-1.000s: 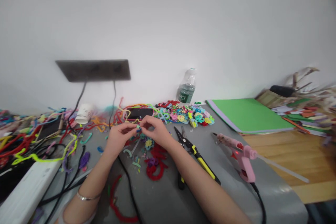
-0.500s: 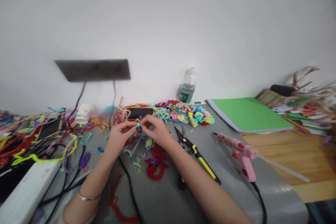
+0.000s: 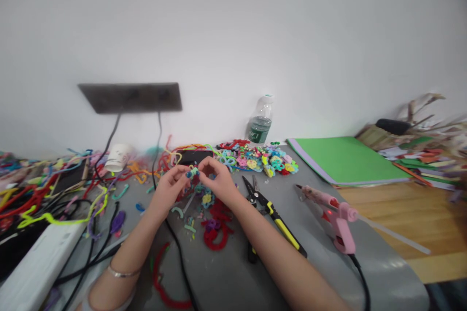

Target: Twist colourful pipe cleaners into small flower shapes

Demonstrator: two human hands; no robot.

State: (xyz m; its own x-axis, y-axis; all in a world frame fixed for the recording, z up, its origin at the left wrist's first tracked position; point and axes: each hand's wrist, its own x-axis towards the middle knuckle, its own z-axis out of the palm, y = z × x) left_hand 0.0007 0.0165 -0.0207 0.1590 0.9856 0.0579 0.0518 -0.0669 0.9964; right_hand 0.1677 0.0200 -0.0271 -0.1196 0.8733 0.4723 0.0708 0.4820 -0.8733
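Between my fingertips is a small pipe-cleaner piece [image 3: 193, 172] in pale green and dark blue. My left hand [image 3: 170, 185] pinches it from the left, and my right hand [image 3: 217, 181] grips its other side with thumb and fingers together. Both hands hover over the grey table. Beneath them lie loose bits and a yellow-centred blue pipe-cleaner flower [image 3: 207, 199]. Closer to me sits a curled red pipe cleaner [image 3: 216, 239] with a purple piece [image 3: 212, 225] on it.
Pliers [image 3: 279, 221] with yellow-black handles lie beside my right forearm. A pink glue gun [image 3: 341, 223] stands farther right. Pipe-cleaner flowers [image 3: 270, 159] are heaped before a water bottle [image 3: 260, 121]. Green sheets [image 3: 350, 159], a paper cup [image 3: 117, 157], a white box [image 3: 42, 265] and cables surround the work.
The small piece has turned between my fingers, showing more pale green now. My right hand has shifted slightly; the things on the table stay where they were.
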